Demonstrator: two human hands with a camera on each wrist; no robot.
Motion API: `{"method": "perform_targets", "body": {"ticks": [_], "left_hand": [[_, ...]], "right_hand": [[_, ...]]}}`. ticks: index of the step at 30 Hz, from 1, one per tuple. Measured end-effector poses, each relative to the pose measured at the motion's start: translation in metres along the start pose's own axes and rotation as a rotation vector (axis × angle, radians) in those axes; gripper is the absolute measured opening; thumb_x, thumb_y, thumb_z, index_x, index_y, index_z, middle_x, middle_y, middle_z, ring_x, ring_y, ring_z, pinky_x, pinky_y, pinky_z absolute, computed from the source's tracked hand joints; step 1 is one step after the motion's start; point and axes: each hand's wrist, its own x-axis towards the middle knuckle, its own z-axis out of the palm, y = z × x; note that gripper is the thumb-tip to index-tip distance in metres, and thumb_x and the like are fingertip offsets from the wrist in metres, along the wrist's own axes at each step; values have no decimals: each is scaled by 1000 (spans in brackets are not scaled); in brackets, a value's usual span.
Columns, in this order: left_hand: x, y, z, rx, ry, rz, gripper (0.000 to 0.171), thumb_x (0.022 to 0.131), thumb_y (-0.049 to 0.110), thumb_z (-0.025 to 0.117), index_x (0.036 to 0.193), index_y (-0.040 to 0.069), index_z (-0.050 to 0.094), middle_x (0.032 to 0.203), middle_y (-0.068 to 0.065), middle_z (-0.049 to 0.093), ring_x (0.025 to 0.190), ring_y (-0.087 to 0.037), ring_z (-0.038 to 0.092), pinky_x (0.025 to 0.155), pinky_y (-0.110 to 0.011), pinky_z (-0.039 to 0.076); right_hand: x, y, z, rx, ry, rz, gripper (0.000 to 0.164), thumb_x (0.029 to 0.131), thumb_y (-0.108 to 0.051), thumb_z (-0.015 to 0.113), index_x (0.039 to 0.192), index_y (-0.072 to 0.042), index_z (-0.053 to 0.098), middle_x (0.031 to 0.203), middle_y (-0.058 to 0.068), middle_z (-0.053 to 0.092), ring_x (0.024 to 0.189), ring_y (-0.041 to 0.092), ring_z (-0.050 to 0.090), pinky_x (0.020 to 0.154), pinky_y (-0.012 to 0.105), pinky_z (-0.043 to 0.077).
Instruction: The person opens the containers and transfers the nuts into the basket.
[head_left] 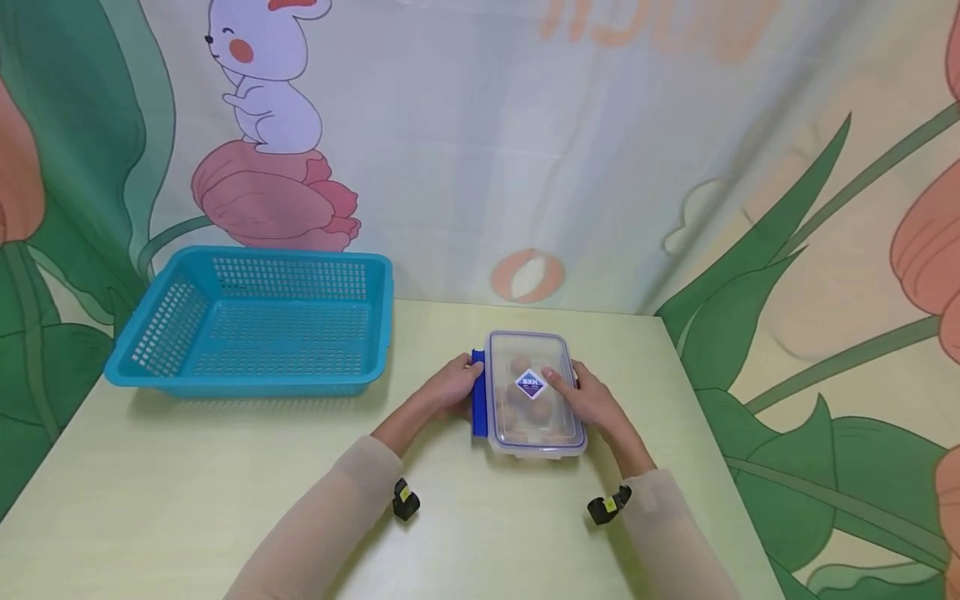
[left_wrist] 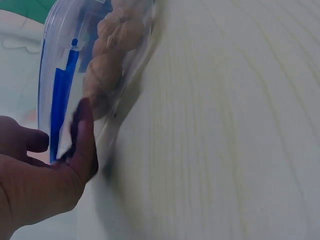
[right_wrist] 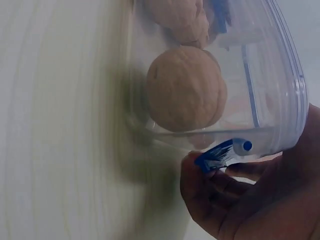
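Mostly clear, blue-latched lidded container (head_left: 538,350)

Over at the back left of the pale bench (head_left: 187,500) sits a turquoise mesh basket (head_left: 281,337), and behind it hangs the printed backdrop (head_left: 465,150): white rabbit (head_left: 281,112) perched on a pink flower (head_left: 258,196), big green leaves (head_left: 735,333) down the right, faint orange lettering (head_left: 618,32) up top!

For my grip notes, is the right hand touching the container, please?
Touching: the right wrist view shows the right hand's fingers against the container's blue clip.
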Motion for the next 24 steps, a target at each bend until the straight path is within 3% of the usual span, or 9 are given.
{"method": "perform_targets", "body": {"ticks": [3, 5, 8, 11, 16, 20, 24], "left_hand": [[-5, 1, -1, 219, 124, 114, 43, 113, 28, 48, 144, -3, 48, 117, -18, 67, 88, -27, 70, 76, -41, 62], [-8, 2, -1, 367, 218, 193, 43, 111, 27, 54, 141, -4, 53, 114, -16, 68, 93, -28, 69, 82, -42, 60], [-14, 6, 2, 512, 297, 275, 40, 108, 27, 59, 134, -3, 62, 110, -14, 68, 101, -28, 67, 88, -43, 57], [-21, 9, 4, 514, 271, 303, 39, 107, 27, 60, 132, -1, 65, 109, -11, 69, 98, -26, 66, 82, -40, 57], [-33, 11, 9, 427, 165, 274, 42, 107, 25, 63, 136, -5, 61, 109, -11, 68, 80, -24, 73, 64, -31, 60], [-39, 12, 13, 379, 106, 222, 49, 107, 25, 66, 143, -6, 55, 109, -12, 66, 75, -27, 75, 66, -39, 64], [-40, 14, 16, 334, 102, 193, 54, 104, 25, 70, 145, -5, 51, 108, -13, 65, 73, -27, 74, 72, -46, 65]], "right_hand": [[-1, 2, 2, -45, 71, -28, 103, 98, -80, 46, 164, -2, 31, 151, 33, 50, 133, 50, 56, 105, 61, 52], [-3, 2, 2, -74, 147, -56, 95, 101, -76, 48, 158, 0, 41, 134, 31, 61, 116, 44, 64, 92, 53, 59], [-8, -1, 1, -83, 259, -88, 76, 104, -64, 55, 142, 2, 57, 111, 21, 65, 95, 33, 62, 73, 41, 55], [-17, -4, -4, -64, 275, -97, 56, 106, -50, 60, 129, 2, 64, 103, 17, 65, 88, 28, 61, 67, 35, 52], [-27, -2, -17, 54, 133, -77, 42, 107, -34, 62, 129, 2, 63, 103, 17, 63, 80, 25, 64, 65, 37, 61], [-31, 0, -21, 165, 54, -47, 41, 109, -29, 61, 135, 2, 60, 103, 18, 60, 79, 24, 64, 67, 40, 63], [-30, 1, -19, 245, 45, -31, 39, 110, -27, 60, 138, 0, 58, 104, 16, 57, 81, 24, 61, 68, 39, 62]]}}
